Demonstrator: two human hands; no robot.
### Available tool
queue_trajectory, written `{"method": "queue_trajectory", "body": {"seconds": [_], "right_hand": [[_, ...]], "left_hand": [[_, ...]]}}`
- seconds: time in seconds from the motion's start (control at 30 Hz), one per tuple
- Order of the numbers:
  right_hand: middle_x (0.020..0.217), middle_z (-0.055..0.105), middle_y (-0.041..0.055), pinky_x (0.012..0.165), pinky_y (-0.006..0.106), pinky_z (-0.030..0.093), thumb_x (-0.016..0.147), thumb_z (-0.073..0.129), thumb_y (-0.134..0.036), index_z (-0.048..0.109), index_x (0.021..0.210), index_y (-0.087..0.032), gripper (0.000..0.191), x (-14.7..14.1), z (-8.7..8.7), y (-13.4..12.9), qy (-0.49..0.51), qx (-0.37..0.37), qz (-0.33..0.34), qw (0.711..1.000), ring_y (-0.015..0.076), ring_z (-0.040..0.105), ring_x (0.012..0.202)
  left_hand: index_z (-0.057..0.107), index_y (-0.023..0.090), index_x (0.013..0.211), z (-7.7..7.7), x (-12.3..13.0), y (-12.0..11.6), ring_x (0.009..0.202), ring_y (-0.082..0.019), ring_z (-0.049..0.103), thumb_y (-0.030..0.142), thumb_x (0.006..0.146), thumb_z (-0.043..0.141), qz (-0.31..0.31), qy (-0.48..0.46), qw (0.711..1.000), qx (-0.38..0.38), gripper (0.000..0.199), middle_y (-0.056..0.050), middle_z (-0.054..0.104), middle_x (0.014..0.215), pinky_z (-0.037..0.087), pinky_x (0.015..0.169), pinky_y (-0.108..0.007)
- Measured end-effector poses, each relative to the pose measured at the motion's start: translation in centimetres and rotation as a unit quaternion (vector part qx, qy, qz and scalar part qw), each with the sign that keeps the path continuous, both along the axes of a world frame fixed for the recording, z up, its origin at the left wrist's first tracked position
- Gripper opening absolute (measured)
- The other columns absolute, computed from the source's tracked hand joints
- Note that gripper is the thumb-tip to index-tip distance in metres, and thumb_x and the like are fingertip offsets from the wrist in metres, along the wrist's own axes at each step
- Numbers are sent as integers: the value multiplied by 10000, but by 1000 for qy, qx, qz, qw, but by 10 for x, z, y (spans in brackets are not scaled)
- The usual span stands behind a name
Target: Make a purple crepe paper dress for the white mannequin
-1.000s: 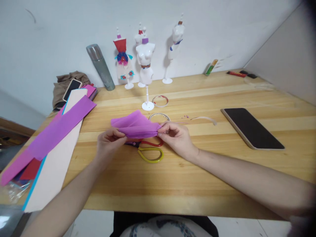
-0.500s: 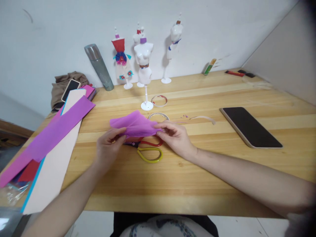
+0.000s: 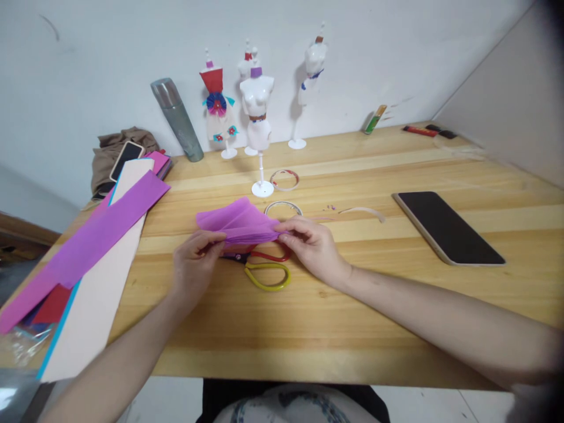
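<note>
A piece of purple crepe paper (image 3: 240,218) is stretched between my hands, its near edge gathered in thin layered pleats and its far part spread flat. My left hand (image 3: 196,258) pinches the left end of the pleats between thumb and fingers. At the right end, my right hand (image 3: 311,247) grips the paper the same way. Just below the paper, scissors (image 3: 268,286) with one red and one yellow handle lie on the table; the paper and my left hand hide part of them. A roll of tape (image 3: 284,207) sits behind the paper, partly covered.
Small white mannequins (image 3: 257,103) stand at the back, one in a red and white dress (image 3: 215,97). Purple and white paper strips (image 3: 114,229) lie at left, near a grey bottle (image 3: 178,120). A phone (image 3: 447,226) rests at right. Another tape ring (image 3: 284,180) and a glue stick (image 3: 375,120) are farther back.
Both hands keep their hold on the purple crepe paper and have barely moved. The pleated edge looks pressed slightly thinner.
</note>
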State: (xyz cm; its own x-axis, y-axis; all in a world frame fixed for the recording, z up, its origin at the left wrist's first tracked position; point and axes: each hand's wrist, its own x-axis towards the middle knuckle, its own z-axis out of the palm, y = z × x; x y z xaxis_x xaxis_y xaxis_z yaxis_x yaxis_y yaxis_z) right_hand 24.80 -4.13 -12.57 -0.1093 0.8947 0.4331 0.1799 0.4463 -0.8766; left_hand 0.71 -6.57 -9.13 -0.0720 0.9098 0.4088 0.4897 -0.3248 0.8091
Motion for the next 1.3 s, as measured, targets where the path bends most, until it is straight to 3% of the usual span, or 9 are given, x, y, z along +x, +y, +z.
{"method": "queue_trajectory", "body": {"seconds": [0.17, 0.5, 0.9, 1.1, 1.3], "right_hand": [[862, 733, 40, 720, 336, 524, 854, 635, -213, 739, 876, -227, 108, 0, 1, 0, -24, 2, -2, 1000, 186, 671, 790], [827, 716, 32, 715, 334, 528, 841, 649, -243, 709, 813, -227, 69, 0, 1, 1, -32, -22, -9, 999, 184, 657, 767], [765, 682, 17, 678, 312, 483, 823, 597, -204, 669, 794, -209, 78, 0, 6, 1, -34, -57, -13, 998, 165, 620, 704], [642, 660, -9, 596, 288, 485, 815, 635, -286, 612, 778, -206, 91, -2, 6, -1, 39, -139, 19, 989, 142, 606, 587], [707, 694, 3, 638, 288, 524, 737, 739, -336, 603, 729, -211, 185, -2, 11, -1, 120, -159, 70, 977, 133, 631, 635]], "left_hand": [[762, 220, 771, 3, 1, 0, 696, -141, 639, 247, 769, 703, 8, 9, 1000, -4, 65, -6, 715, 770, 511, 649, -265], [728, 203, 692, 7, 5, 0, 545, -131, 560, 319, 663, 754, 60, -39, 993, -93, 122, 6, 657, 590, 442, 522, -245], [716, 194, 695, 7, 3, -1, 564, -130, 603, 292, 672, 747, 26, -37, 993, -108, 105, 6, 684, 616, 482, 542, -239], [696, 184, 685, 11, 6, -1, 534, -143, 646, 273, 646, 766, 20, -126, 981, -144, 120, 5, 681, 590, 542, 540, -255], [720, 192, 680, 5, 1, -1, 624, -158, 680, 285, 608, 813, 41, -130, 988, -74, 150, -11, 725, 674, 578, 619, -281]]}}
